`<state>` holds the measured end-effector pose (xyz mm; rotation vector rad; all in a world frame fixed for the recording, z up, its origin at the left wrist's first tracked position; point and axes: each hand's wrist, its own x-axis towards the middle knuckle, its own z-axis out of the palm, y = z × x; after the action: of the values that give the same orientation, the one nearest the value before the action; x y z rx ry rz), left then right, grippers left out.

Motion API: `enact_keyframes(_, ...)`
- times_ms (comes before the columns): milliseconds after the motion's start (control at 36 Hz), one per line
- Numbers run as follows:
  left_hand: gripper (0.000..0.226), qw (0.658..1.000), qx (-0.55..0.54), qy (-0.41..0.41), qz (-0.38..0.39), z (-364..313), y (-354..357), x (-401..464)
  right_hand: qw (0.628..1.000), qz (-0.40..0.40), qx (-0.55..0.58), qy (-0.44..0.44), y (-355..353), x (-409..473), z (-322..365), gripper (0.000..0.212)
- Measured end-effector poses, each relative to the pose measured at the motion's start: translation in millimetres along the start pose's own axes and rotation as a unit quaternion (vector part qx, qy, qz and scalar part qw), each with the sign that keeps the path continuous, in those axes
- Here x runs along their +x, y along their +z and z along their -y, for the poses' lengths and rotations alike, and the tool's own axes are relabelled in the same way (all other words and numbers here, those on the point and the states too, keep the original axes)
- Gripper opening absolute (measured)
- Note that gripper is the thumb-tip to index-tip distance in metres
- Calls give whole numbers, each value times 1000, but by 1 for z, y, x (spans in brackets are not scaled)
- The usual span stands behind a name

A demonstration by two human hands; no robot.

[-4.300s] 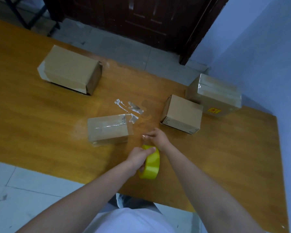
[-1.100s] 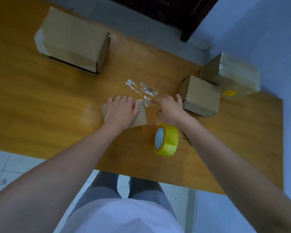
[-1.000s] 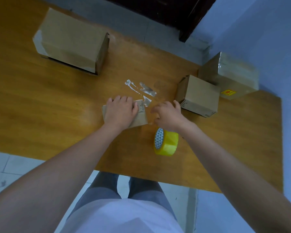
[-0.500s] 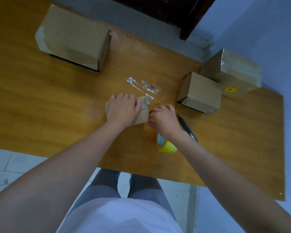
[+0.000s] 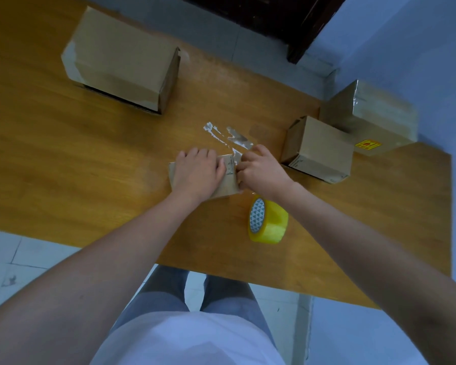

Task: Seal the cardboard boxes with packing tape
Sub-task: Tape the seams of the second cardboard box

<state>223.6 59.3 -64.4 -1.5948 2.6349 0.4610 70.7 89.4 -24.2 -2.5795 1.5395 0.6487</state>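
Small cardboard box (image 5: 228, 184), mid-worktop (image 5: 63, 154): pinned flat under open left hand (image 5: 198, 172). Right hand (image 5: 263, 171), moved up from tape roll (image 5: 267, 222), fingers curled, pressing tape at box's right end. Sealing apparently nearly finished.

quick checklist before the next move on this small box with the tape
1. Small box held steady: ok, left hand lies flat on top.
2. Right hand at the box's right end: ok, fingers curled at that edge.
3. Tape lying smooth on the box: cannot tell, both hands cover it.
4. Tape roll in reach: ok, standing on edge on the table under the right wrist, held by neither hand.
5. Tape cut free from the roll: cannot tell.
6. Work area clean: not ok, tape scraps are stuck to the table just behind the box.
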Motion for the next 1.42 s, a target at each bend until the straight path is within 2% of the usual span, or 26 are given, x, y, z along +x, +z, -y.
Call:
enact_keyframes(111,42,1000,6,-1,0,-1,0,1,996,86,1,18,-5,14,-10,35)
enact_keyframes(167,42,1000,6,-1,0,0,1,1,992,98,49,58,-3,13,-13,38)
enact_keyframes(250,42,1000,7,0,1,0,0,1,973,55,162,155,9,10,-17,33)
enact_keyframes(333,43,1000,4,4,0,0,-1,1,929,12,273,249,15,6,-20,20)
enact_keyframes(389,43,1000,7,4,-3,0,-1,0,869,-12,378,319,12,4,-17,24)
enact_keyframes(500,41,1000,7,0,-7,-1,-1,-1,706,-17,589,393,-13,11,15,34)
enact_keyframes(611,43,1000,10,5,-5,-1,0,0,615,4,677,404,-34,15,46,44)
enact_keyframes(694,40,1000,10,7,-26,-2,2,-1,521,27,739,425,-32,9,43,48)
enact_keyframes(750,39,999,6,9,-34,-2,2,-1,488,48,762,422,-32,6,41,55)
enact_keyframes(833,36,997,-68,7,-44,2,1,0,495,43,762,414,-31,5,39,54)
enact_keyframes(889,28,974,-218,1,-61,7,-2,1,542,17,726,423,-33,5,35,51)
enact_keyframes(917,24,945,-321,-16,-67,9,-8,1,564,0,705,430,-35,4,32,49)
enact_keyframes(944,21,903,-421,-43,-78,12,-16,0,570,-17,697,435,-34,3,30,49)
enact_keyframes(972,19,865,-485,-80,-106,18,-25,0,562,-24,702,437,-35,3,29,50)
enact_keyframes(1000,19,845,-503,-117,-139,25,-33,0,547,-21,713,438,-35,3,29,53)
enact_keyframes(1056,20,855,-452,-187,-172,44,-44,0,529,7,726,439,-38,3,32,60)
enact_keyframes(1083,22,861,-421,-233,-161,55,-46,-1,523,23,730,440,-38,4,34,64)
enact_keyframes(1111,26,863,-397,-286,-128,64,-45,-4,514,35,736,439,-38,6,37,69)
enact_keyframes(1167,44,854,-365,-371,2,74,-40,-12,487,45,752,442,-37,11,40,77)
enact_keyframes(1222,60,812,-411,-389,145,68,-36,-26,461,51,767,444,-36,14,41,80)
enact_keyframes(1278,64,745,-502,-390,200,56,-36,-39,463,45,773,433,-37,13,41,74)
enact_keyframes(1333,61,717,-555,-384,177,49,-35,-43,475,24,772,422,-38,13,41,70)
enact_keyframes(1417,54,718,-592,-348,115,47,-33,-37,459,-39,785,415,-38,11,34,65)
